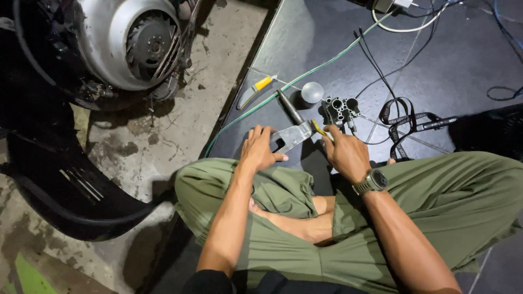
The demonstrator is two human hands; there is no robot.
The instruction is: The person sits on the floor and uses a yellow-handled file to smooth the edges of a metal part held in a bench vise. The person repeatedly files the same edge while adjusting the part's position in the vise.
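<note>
- Left hand lies palm-down w/ fingers curled onto a flat grey metal bracket, pinning it to the dark floor mat; thumb tip sits at the bracket's near edge.
- Right hand is closed round a small yellow-tipped tool, tip touching the bracket's far right corner; grip looks like a pinch, but fingers hide the handle, so can't tell exactly.
- Watch on the right wrist.
- Bracket is on the mat just in front of the person's crossed legs, between both hands; a dark rod rises from it, slanting up-left.
- Just beyond the right hand: grey cast metal part w/ round bores, touching or nearly touching the tool tip.
- Small pale ball beside the rod's far end.
- Yellow-handled tool lies further left at mat edge, green cable running past it.
- Black strap to the right, apart from the hands.
- Scooter engine cover at top left, over cracked concrete.
</note>
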